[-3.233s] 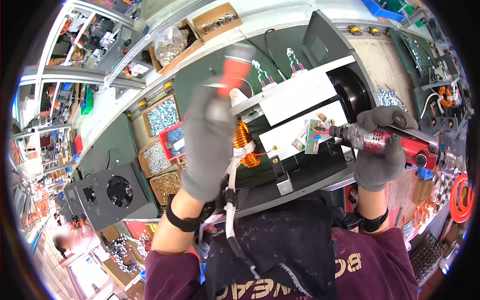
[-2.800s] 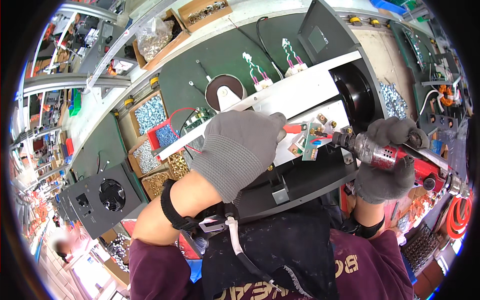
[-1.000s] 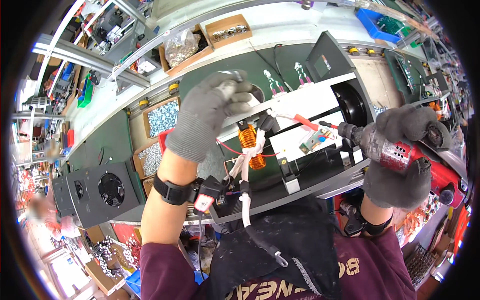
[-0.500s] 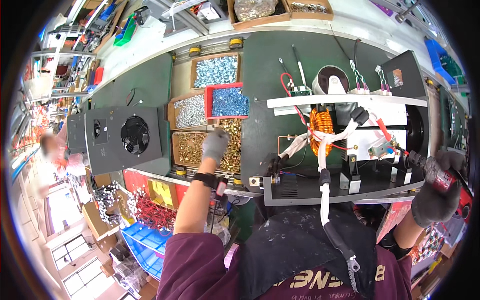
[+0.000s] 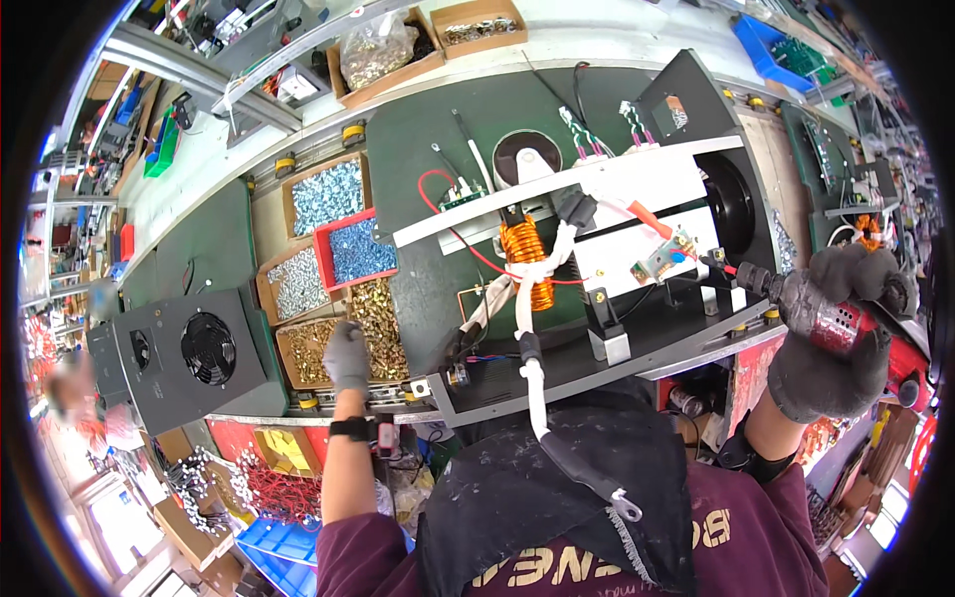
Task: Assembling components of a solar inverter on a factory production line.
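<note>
Left hand, gloved, dipped loosely into a cardboard box of brass screws; neighbouring trays held silver and blue screws. Right hand clenched a red power screwdriver, long axis level, tip pointing left at the open metal chassis.

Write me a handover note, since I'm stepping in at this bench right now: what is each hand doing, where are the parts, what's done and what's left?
Left hand: gloved, down in the tray of brass-coloured screws; whether it has picked one up is hidden.
Right hand: gloved, gripping the red power screwdriver, bit aimed at the small board on the open chassis.
Chassis sits in front, copper coil and white leads already mounted.
Silver and blue screw trays lie beyond the brass one.
Left: fetch a screw, likely drive it near the board.
</note>
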A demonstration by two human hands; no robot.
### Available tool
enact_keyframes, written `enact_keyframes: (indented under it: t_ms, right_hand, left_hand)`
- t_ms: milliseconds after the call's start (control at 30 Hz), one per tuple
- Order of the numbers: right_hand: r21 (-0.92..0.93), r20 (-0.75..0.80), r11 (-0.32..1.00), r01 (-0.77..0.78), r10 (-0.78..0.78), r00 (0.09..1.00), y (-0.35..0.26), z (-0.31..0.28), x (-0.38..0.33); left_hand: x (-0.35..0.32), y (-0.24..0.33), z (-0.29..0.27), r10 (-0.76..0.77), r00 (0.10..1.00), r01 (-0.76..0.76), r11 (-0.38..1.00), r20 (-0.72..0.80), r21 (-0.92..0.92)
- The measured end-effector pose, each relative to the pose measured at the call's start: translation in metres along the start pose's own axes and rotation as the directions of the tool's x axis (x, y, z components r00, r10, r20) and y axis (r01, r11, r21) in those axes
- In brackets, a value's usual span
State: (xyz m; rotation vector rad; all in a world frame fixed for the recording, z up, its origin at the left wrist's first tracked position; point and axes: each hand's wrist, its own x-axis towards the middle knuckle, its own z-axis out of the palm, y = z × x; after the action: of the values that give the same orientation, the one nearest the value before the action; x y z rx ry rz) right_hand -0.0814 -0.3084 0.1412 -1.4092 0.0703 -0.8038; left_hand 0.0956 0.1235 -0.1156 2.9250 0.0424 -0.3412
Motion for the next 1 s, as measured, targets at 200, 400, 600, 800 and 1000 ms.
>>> enact_keyframes:
  t_ms: [200,400,600,800,1000]
  right_hand:
    - [0.242,-0.002,0.970,-0.036,0.037,0.999,-0.009,0.023,0.004]
    - [0.492,0.073,0.863,0.114,-0.172,0.982,-0.009,0.055,0.010]
    - [0.398,0.078,0.916,0.055,-0.093,0.993,-0.018,0.057,0.006]
    - [0.349,0.133,0.891,0.292,-0.355,0.925,-0.006,0.057,0.014]
    - [0.346,0.199,0.886,0.308,-0.390,0.899,-0.011,0.061,0.012]
  left_hand:
    - [-0.039,0.122,-0.141,0.302,0.948,0.011,0.286,0.101,-0.958]
    - [-0.090,0.249,-0.182,0.622,0.602,0.410,0.296,0.500,-0.863]
    - [-0.101,0.264,-0.185,0.692,0.565,0.310,0.327,0.450,-0.893]
    - [-0.107,0.269,-0.181,0.659,0.628,0.179,0.396,0.414,-0.901]
    - [-0.109,0.275,-0.182,0.655,0.603,0.238,0.397,0.456,-0.886]
